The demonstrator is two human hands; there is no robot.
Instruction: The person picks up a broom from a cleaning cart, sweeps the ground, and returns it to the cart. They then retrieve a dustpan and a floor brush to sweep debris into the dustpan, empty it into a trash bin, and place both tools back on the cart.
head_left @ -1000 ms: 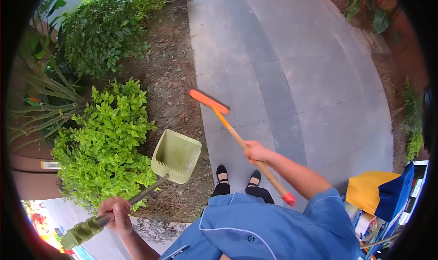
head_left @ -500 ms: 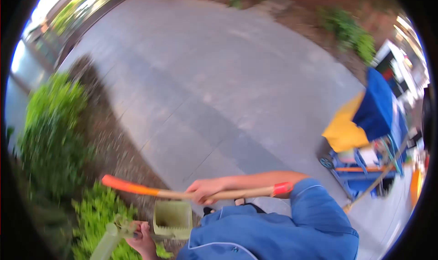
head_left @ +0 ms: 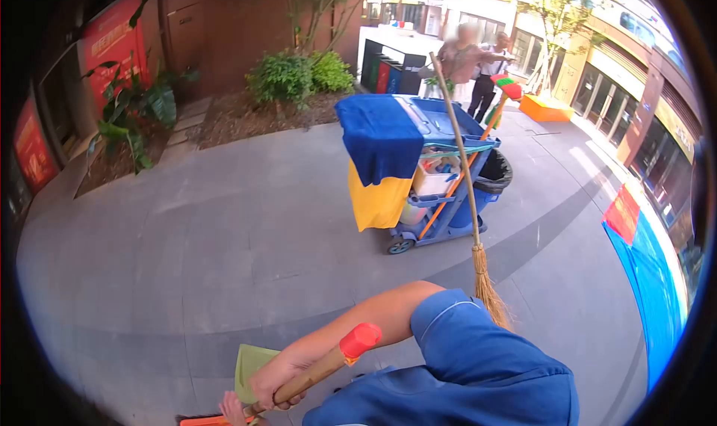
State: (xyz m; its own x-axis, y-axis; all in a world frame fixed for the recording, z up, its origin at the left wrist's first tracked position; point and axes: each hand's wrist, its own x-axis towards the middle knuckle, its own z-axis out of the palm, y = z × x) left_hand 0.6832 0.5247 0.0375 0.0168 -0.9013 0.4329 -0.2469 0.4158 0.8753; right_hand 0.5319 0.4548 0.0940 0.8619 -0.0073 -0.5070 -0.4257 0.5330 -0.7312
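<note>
My right hand (head_left: 278, 385) is closed round a wooden-handled tool (head_left: 312, 374). The near end of that tool has a red cap, and its other end is orange, cut off at the lower frame edge. Close beside it, at the bottom edge, my left hand (head_left: 233, 409) shows only in part. A pale green dustpan (head_left: 252, 368) stands just beyond both hands, partly behind my right forearm. It has stayed with my left hand through the turn, though its handle is hidden.
A blue cleaning cart (head_left: 441, 119) with blue and yellow cloth bags stands ahead. A straw broom (head_left: 480, 265) leans against it. Two people (head_left: 467, 56) are behind the cart near bins (head_left: 388, 71). Planting beds (head_left: 246, 119) line the wall; blue sheeting (head_left: 646, 284) lies right.
My view has swung right, bringing the cart from the right edge to the centre. The wooden-handled tool has tilted, its capped end now higher, and my hands have come closer together.
</note>
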